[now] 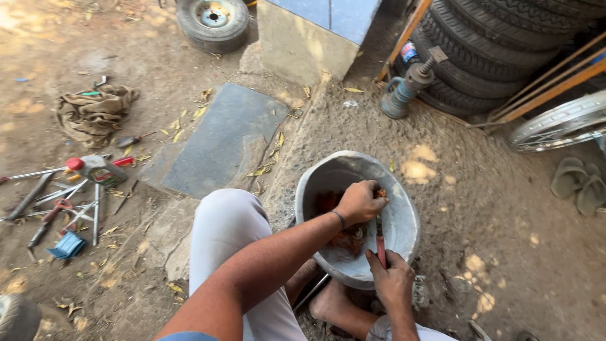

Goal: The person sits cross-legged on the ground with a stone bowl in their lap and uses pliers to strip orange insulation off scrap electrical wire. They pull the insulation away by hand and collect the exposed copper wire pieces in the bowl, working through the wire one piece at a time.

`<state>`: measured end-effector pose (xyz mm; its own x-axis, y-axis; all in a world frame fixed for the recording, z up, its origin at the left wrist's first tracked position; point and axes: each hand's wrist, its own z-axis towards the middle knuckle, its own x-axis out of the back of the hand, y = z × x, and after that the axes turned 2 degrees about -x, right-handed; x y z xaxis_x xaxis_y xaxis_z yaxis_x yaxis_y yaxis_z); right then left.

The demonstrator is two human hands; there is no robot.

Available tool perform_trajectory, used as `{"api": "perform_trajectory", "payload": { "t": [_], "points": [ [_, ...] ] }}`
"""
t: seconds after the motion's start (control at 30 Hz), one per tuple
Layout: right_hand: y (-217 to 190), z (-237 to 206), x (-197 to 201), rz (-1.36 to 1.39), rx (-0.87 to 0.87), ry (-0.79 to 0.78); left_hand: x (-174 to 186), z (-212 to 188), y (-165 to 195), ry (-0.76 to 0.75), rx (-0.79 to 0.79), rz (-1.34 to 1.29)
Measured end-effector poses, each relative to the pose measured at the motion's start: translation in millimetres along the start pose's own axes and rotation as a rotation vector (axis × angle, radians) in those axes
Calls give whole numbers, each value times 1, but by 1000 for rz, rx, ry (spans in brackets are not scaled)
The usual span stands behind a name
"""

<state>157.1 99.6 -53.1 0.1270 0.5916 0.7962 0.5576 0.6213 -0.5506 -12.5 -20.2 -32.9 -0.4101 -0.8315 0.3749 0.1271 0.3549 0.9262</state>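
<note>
A battered grey metal basin (404,218) sits on the dirt ground between my knees, with reddish rusty water and debris inside. My left hand (358,201) is closed over the upper end of a thin red rod-like tool (380,239) held over the basin. My right hand (391,278) grips the lower end of the same tool at the basin's near rim. A dark band circles my left wrist. My bare foot (331,303) rests just below the basin.
Several hand tools, a small bottle with a red cap (95,168) and a blue object (66,245) lie at left, near a crumpled rag (95,112). A grey slab (221,139), a small wheel (213,22), stacked tyres (492,44), a jack (404,88) and sandals (577,184) surround me.
</note>
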Motion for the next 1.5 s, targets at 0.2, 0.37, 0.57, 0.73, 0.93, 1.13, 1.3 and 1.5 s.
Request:
{"api": "perform_trajectory", "payload": {
  "t": [0.2, 0.37, 0.57, 0.73, 0.93, 1.13, 1.3, 1.5],
  "points": [
    [3, -1, 3, -15, -45, -21, -9, 1, -3, -19, 13, 36],
    [9, 1, 4, -2, -26, -29, -12, 2, -2, -35, 34, 48],
    [10, 1, 5, -11, -2, -25, -12, 1, 0, -87, 67, 97],
    [9, 0, 7, -13, -28, -42, -13, 1, 1, -96, 78, 79],
    [9, -1, 8, -7, -18, -48, -15, 2, 0, -87, 73, 93],
    [12, 1, 7, -27, -42, -72, -16, 3, 1, -129, 111, 116],
    [12, 1, 6, -14, -30, -69, -16, 3, 1, -112, 78, 129],
    [8, -2, 9, -31, -68, -99, -15, 2, 1, -119, 83, 124]
  ]
}}
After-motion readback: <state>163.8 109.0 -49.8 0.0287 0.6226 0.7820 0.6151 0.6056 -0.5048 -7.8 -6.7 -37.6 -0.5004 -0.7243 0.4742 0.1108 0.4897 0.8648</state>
